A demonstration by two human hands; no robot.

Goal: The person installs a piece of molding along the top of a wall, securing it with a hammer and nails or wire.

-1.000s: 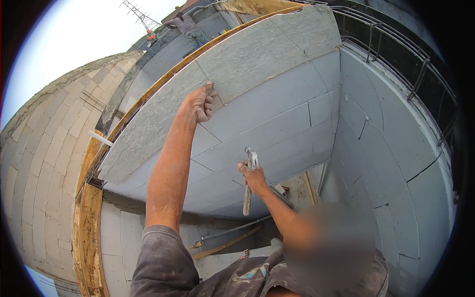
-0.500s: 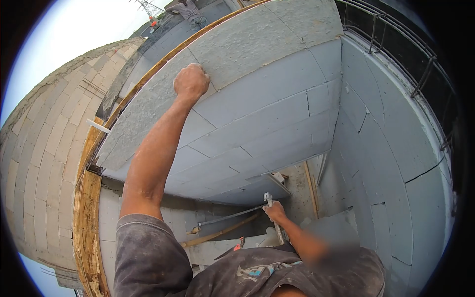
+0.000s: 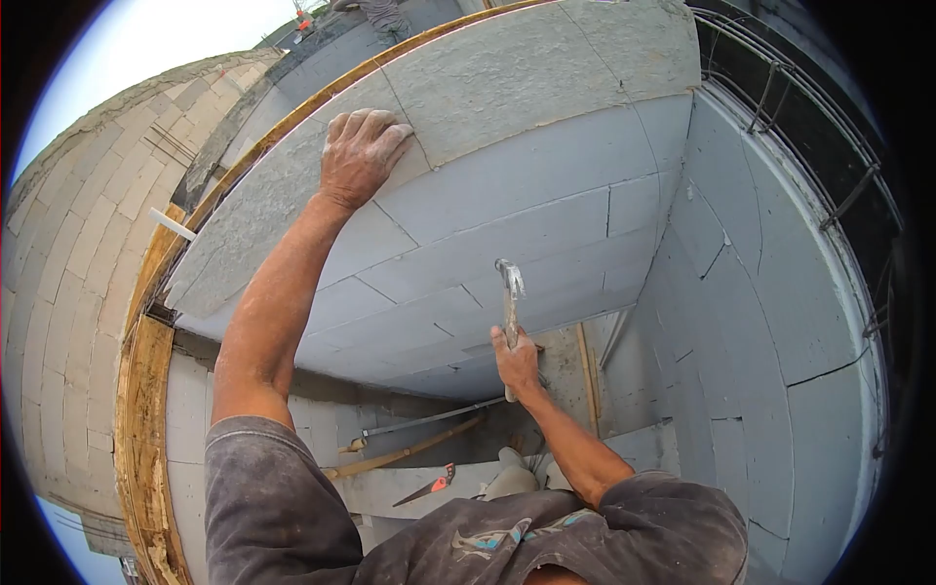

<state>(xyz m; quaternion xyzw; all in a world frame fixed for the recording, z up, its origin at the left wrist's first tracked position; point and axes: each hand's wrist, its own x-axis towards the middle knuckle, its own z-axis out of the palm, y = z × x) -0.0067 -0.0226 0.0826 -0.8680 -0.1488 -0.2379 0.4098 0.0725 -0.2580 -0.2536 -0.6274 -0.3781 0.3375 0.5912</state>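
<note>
My left hand [image 3: 361,161] reaches up to a rough grey band [image 3: 536,73] along the top of the block wall [image 3: 497,214]. Its fingers lie against that surface, somewhat bent and apart, with pale dust on them; I see nothing held in it. Lower and to the right, my right hand [image 3: 517,363] is closed around the handle of a claw hammer [image 3: 511,288]. The hammer's metal head points upward, in front of the wall blocks. A thin dark line runs down the grey band just right of my left hand.
A wooden board [image 3: 151,429] edges the wall at left. Below lie a red-handled saw [image 3: 429,486], a wooden strip [image 3: 409,453] and a long metal bar [image 3: 439,417]. Steel rebar [image 3: 770,97] runs along the right wall [image 3: 770,253]. Another person [image 3: 383,15] is partly visible at the top.
My right hand has raised the hammer from near my body toward the wall. My left hand has loosened from a fist and its fingers now rest on the grey band.
</note>
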